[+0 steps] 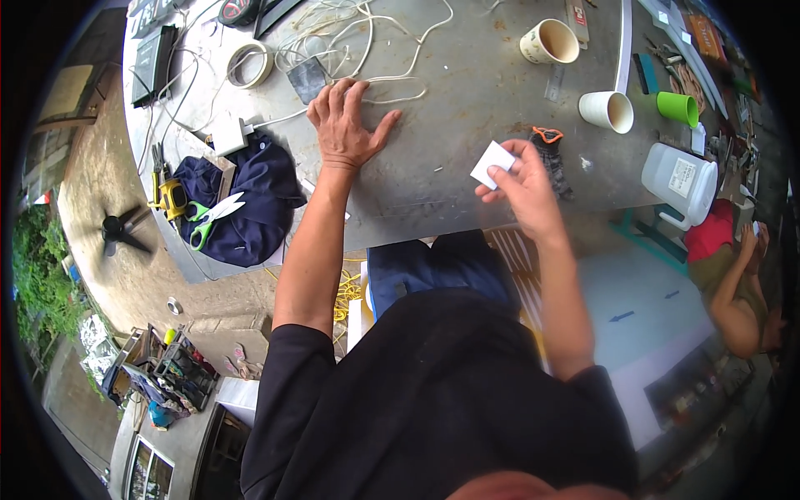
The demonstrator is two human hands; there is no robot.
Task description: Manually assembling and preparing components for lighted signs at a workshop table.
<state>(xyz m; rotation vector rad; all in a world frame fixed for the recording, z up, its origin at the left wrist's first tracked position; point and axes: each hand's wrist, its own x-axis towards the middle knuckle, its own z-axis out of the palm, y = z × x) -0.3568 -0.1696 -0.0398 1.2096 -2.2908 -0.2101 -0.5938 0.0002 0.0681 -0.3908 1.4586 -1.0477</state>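
Observation:
My left hand point(346, 127) rests on the grey metal table point(417, 187), fingers spread, its fingertips beside a small dark flat piece point(307, 80) and a tangle of white cable point(358, 33). Between the thumb and fingers of my right hand point(525, 185) is a small white square card point(492, 165), held above the table. Just beyond that hand lie a dark glove point(550, 167) and an orange-handled tool point(547, 134). Left of my left forearm, green-handled scissors point(215, 218) lie on a bundled navy cloth point(267, 187).
A paper cup point(550, 42), a white cup point(607, 112) and a green cup point(677, 108) stand at the right, near a clear plastic container point(679, 182). A tape roll point(249, 65) and a yellow tape measure point(172, 200) lie left. Another person point(742, 283) sits at far right.

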